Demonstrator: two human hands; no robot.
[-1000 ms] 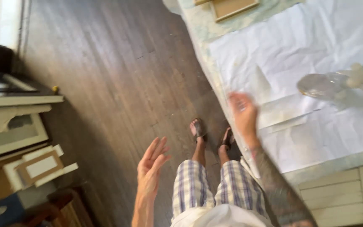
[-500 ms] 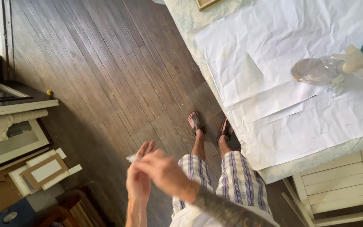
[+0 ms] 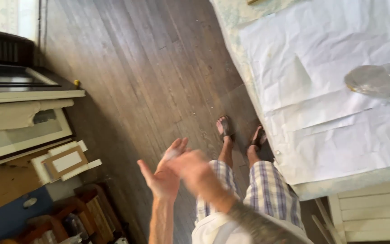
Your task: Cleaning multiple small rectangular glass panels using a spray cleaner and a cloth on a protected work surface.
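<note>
Floor (image 3: 127,68): dark boards | Table (image 3: 244,77): to the right, white paper (image 3: 330,58) over it, clear glass bottle (image 3: 378,80) lying on its side, well apart from both hands | Left hand (image 3: 164,174): open, palm up, empty | Right hand (image 3: 190,165): blurred, laid across the left palm, grip cannot be told.

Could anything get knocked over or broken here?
Maybe. The clear glass piece lies on its side on the white paper, so it might roll. The picture frames leaning by the floor could get bumped. The left hand and blurred right hand are empty, away from both.
</note>
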